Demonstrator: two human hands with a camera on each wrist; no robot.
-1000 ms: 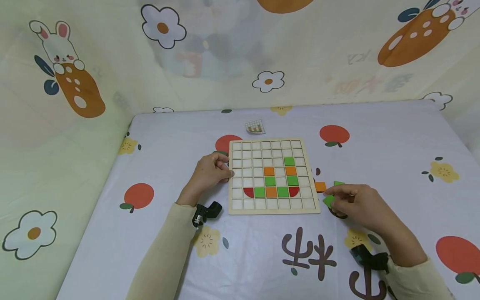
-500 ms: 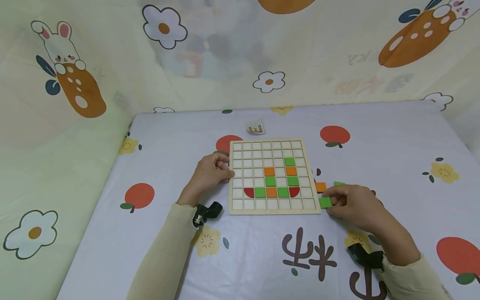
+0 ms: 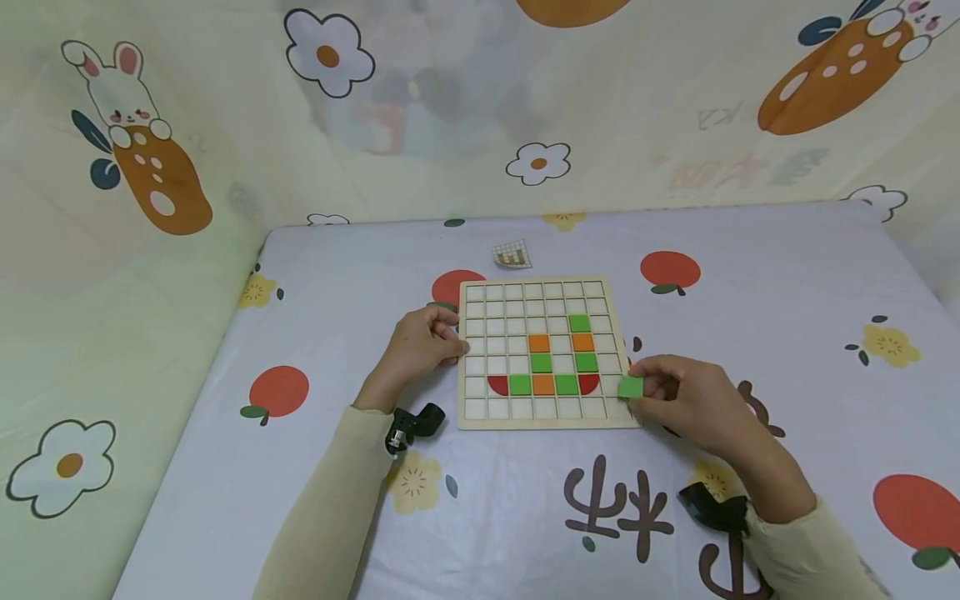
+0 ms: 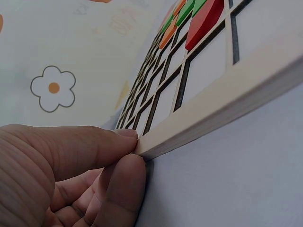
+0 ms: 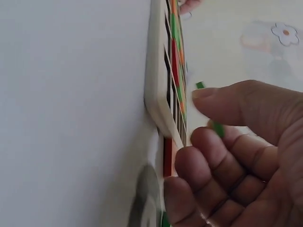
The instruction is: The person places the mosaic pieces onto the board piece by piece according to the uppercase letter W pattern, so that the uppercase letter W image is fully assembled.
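Observation:
A square wooden grid board (image 3: 549, 423) lies on the table. Set into its cells are several green, orange and red tiles, such as the red quarter-round tile (image 3: 588, 383). My left hand (image 3: 416, 343) holds the board's left edge, thumb and finger meeting at the pale wooden rim (image 4: 213, 113) in the left wrist view. Between thumb and fingers, my right hand (image 3: 693, 404) pinches a green square tile (image 3: 631, 387) over the board's right edge. Fingers cover part of that green tile (image 5: 218, 128) in the right wrist view. Beneath them, an orange tile (image 5: 168, 156) lies beside the board.
Behind the board lies a small card (image 3: 512, 254) with a printed grid pattern. The white tablecloth (image 3: 337, 275) bears printed fruit, flowers and lettering. A patterned cloth wall (image 3: 450, 108) rises at the table's back. Each wrist wears a black camera, such as the left camera (image 3: 412, 425).
My right hand has moved left with the green tile, from the table beside the board to over its right edge. It now covers most of the orange tile. The left hand stays put.

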